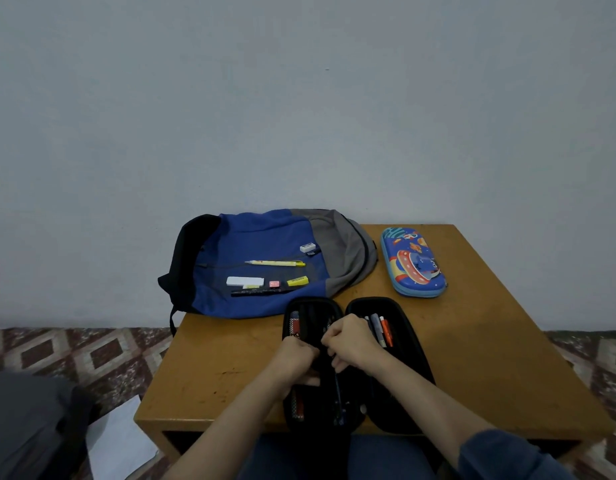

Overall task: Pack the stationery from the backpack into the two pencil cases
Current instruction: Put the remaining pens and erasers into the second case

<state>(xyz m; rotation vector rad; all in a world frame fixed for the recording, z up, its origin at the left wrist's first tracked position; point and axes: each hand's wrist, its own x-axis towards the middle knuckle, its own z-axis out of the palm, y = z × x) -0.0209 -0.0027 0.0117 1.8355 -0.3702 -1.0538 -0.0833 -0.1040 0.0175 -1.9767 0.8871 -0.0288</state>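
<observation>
dim, even indoor light, soft shadows, wide-angle bending at the edges.

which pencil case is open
The black pencil case in front, spread flat with pens showing inside; the blue cartoon pencil case beside the backpack is closed.

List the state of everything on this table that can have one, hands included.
black pencil case, unzipped, spread open flat, pens inside.
blue cartoon pencil case, closed, lying flat.
backpack, lying flat, stationery resting on top.
left hand, fingers curled, gripping the black case's middle divider.
right hand, fingers curled, gripping the same divider.
</observation>
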